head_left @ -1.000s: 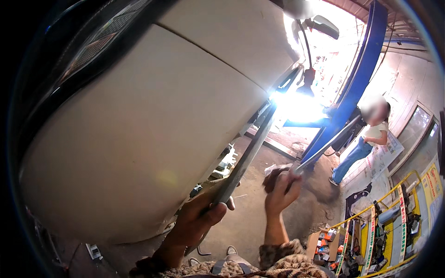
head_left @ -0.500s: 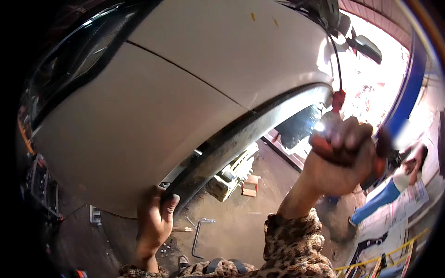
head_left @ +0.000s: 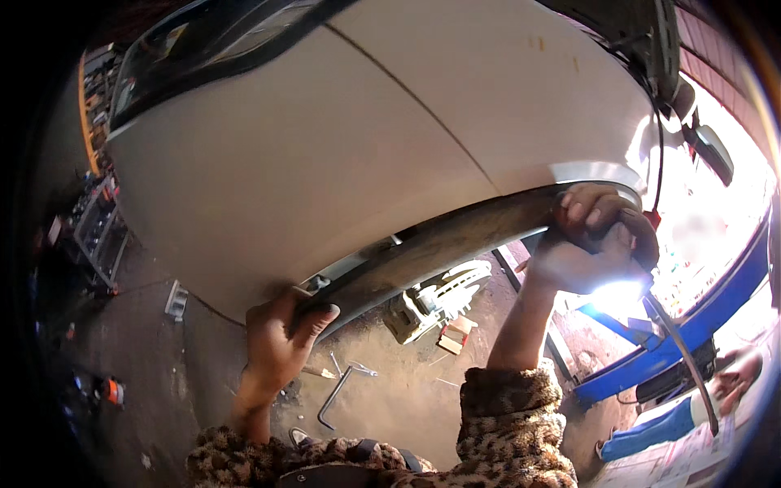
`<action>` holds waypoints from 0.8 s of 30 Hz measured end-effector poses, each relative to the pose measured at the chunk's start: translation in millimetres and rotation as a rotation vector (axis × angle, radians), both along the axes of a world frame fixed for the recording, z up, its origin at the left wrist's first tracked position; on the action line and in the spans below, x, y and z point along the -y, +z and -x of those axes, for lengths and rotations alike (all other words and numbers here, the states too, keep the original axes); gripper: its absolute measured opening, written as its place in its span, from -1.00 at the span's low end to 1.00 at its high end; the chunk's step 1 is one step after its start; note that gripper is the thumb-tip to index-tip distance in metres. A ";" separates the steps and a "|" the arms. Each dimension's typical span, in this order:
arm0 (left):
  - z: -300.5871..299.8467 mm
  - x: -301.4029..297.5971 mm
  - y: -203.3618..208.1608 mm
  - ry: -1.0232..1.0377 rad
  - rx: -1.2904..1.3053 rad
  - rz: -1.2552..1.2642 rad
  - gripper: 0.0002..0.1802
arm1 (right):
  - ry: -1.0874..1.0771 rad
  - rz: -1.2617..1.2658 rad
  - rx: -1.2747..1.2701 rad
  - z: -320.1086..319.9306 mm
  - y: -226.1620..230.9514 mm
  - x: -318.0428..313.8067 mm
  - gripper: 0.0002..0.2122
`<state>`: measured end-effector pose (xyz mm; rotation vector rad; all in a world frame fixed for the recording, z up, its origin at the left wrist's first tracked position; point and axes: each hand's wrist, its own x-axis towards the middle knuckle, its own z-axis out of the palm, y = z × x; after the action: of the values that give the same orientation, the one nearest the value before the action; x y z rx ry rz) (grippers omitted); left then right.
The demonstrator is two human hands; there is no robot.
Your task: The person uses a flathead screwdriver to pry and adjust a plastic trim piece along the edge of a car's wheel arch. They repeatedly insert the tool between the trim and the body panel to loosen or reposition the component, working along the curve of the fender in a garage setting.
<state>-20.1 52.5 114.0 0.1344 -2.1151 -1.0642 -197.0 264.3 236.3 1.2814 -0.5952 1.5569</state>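
Observation:
A long dark trim strip (head_left: pixel 439 244) runs along the lower edge of a pale car body (head_left: pixel 390 154). Between its near end and the body is a gap. My left hand (head_left: pixel 281 333) grips that end, thumb on the outer face and fingers tucked behind. At the other end my right hand (head_left: pixel 594 236) is closed in a fist against the strip. Something dark shows by its curled fingers, but I cannot make out what. Bright glare just below the fist hides part of it. A red piece (head_left: pixel 653 218) on a black cable hangs beside this hand.
Below lie a pale mechanical part (head_left: pixel 439 301), a small box (head_left: pixel 457 333) and an angled metal bar (head_left: pixel 335 398). A shelf rack (head_left: pixel 98 232) stands at the left. On the right are a blue beam (head_left: pixel 691 342), a pale rod (head_left: pixel 687 358) and another person (head_left: pixel 651 431).
My right fist has come to rest against the far end of the strip. My left hand keeps its grip. The whole view has shifted, with the car sitting farther right.

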 end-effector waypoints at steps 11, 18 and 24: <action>16.6 2.8 -60.7 0.422 -0.395 0.194 -0.54 | 0.244 -0.170 0.191 -45.7 -18.7 8.9 -0.84; 31.8 -11.2 -64.8 0.421 -0.389 0.259 -0.64 | -0.180 0.083 -0.137 -21.1 -43.5 48.8 -0.79; 49.2 -13.3 -55.5 0.452 -0.560 0.303 -0.71 | -0.096 -0.048 -0.059 -31.8 -32.7 47.5 -0.75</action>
<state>-69.3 65.8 58.5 0.1389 -1.6032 -0.4368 -165.2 216.9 203.6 1.3118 -0.6504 1.4291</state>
